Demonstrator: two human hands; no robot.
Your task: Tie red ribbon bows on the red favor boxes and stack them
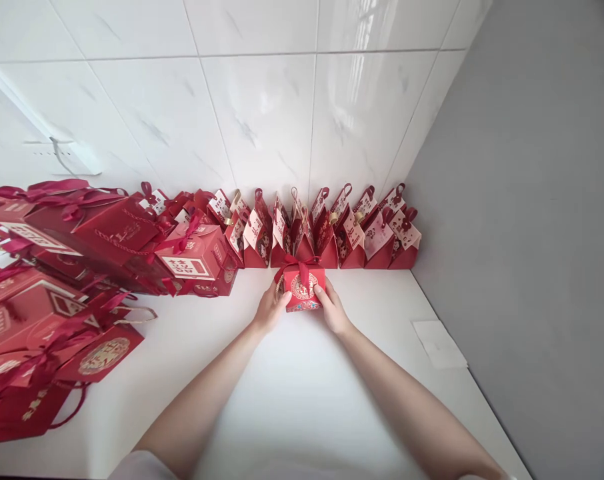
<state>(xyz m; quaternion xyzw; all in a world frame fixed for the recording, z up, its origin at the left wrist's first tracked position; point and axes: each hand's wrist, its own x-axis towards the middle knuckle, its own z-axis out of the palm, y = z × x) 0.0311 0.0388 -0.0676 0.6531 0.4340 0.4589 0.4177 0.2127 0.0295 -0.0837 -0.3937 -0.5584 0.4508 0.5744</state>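
A small red gift box (302, 300) with a gold round emblem and a dark red ribbon bow on top is gripped between both hands. My left hand (271, 305) is closed on its left side, thumb on the front face. On the opposite side my right hand (334, 308) holds it, thumb also on the front. Fingers behind the box are partly hidden. Just beyond it stands a row of red and pink peaked gift boxes (379, 248) with ribbon loops. To the left sits a larger red box (195, 257) with a white label and bow.
Stacked red gift boxes (37, 320) with ribbons and rope handles fill the left of the white table (282, 407). A tiled wall (262, 113) rises behind, and a grey panel (542, 220) bounds the right. A white sheet (439, 343) lies beside that panel.
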